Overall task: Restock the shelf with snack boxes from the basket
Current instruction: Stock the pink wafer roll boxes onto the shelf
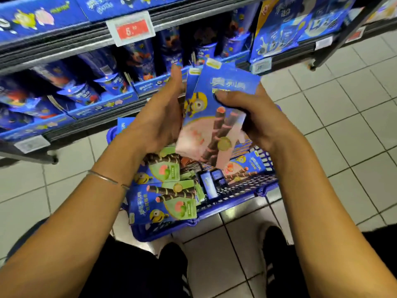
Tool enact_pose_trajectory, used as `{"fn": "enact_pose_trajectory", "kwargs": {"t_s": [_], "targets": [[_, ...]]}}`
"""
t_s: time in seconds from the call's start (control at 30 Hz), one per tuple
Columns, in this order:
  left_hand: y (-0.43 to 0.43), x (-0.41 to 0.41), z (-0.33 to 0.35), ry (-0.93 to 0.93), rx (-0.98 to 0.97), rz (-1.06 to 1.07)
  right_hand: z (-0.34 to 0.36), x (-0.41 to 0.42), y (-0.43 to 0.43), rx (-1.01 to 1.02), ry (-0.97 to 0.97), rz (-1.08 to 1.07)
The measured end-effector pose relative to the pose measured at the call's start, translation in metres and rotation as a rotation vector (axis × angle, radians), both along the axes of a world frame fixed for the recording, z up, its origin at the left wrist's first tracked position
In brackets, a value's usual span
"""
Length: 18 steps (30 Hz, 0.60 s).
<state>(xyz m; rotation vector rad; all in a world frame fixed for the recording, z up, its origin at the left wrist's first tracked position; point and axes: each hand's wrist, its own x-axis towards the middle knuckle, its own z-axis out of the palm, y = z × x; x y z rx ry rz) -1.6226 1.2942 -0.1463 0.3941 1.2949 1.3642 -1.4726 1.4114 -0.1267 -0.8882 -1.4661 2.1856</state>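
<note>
While the right hand (255,119) curls its fingers round the right edge of the pink-fronted boxes (214,123), thumb on the front one, the left hand (159,119) lies flat with straight fingers against their left side. The small stack, at least two boxes deep, is held upright just above the blue basket (236,204), clear of its contents. A thin bracelet (105,179) circles the left wrist. Inside the basket lie green-fronted boxes (169,204) at its left end, with smaller packs and another pink box jumbled toward its right. Beyond the basket runs the shelf (90,123), packed with blue cups and trays, so little free room shows. A red price tag (131,29) hangs higher up. Under the basket is a pale tiled floor (348,108), and on its near side stand dark shoes (277,246).
</note>
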Motion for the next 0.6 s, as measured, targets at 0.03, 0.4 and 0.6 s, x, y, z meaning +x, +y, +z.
{"fn": "enact_pose_trajectory", "kwargs": {"t_s": [0.03,0.4,0.6], "targets": [[-0.001,0.005,0.002,0.043,0.001,0.012,-0.003,-0.005,-0.002,-0.016,0.02,0.029],[-0.043,0.036,-0.009,-0.541,0.276,0.212,-0.022,-0.012,-0.013,-0.056,-0.01,0.117],[-0.076,0.049,-0.022,-0.455,0.271,0.491,-0.131,0.026,-0.037,0.516,-0.832,0.778]]}}
